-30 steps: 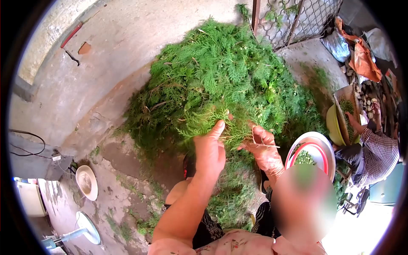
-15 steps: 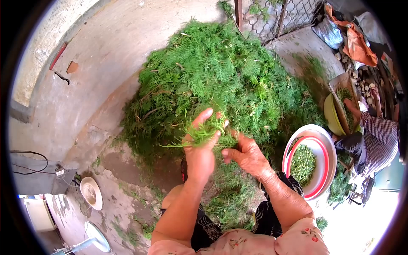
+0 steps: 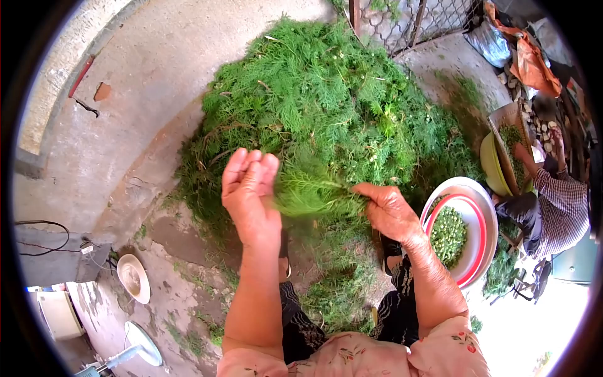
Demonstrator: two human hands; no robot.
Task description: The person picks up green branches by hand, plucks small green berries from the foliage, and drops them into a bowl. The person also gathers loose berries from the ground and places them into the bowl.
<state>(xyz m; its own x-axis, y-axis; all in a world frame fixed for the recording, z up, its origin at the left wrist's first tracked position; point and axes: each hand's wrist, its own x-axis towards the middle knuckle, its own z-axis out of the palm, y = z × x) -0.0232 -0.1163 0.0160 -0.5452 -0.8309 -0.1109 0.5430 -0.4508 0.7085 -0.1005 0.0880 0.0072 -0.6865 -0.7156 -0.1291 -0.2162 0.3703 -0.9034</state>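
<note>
Half a second on, the two hands have come apart: the left hand (image 3: 251,195) has pulled out of the greens and swung up and off to the left, while the right hand (image 3: 389,212) has slid to the right, and the bunch (image 3: 314,191) that was bundled between them is now drawn out straight. I see the right hand closed around the stem end of that bunch, fingers curled over and knuckles toward me. The left hand stands upright with its fingers straight and pressed side by side. The feathery tips of the bunch reach its right edge and seem to brush it, but the thumb is hidden behind the hand, so I cannot tell whether it pinches any fronds or merely touches them. The relation that matters to me is this: the bunch lies with its long axis running left to right across my view, stems to the right, tips to the left, held in the air just in front of the near slope of the big heap (image 3: 326,100) of the same greens. It spans the gap between the hands, so both are at it, but only the right one plainly has hold. The bowl (image 3: 487,210) with the red rim, partly filled with small green pieces, sits on the floor (image 3: 151,81) at the heap's right foot, just beyond the right wrist and well apart from the left hand. Farther right, another person's sleeve (image 3: 562,210) shows, apart from my own hands.
</note>
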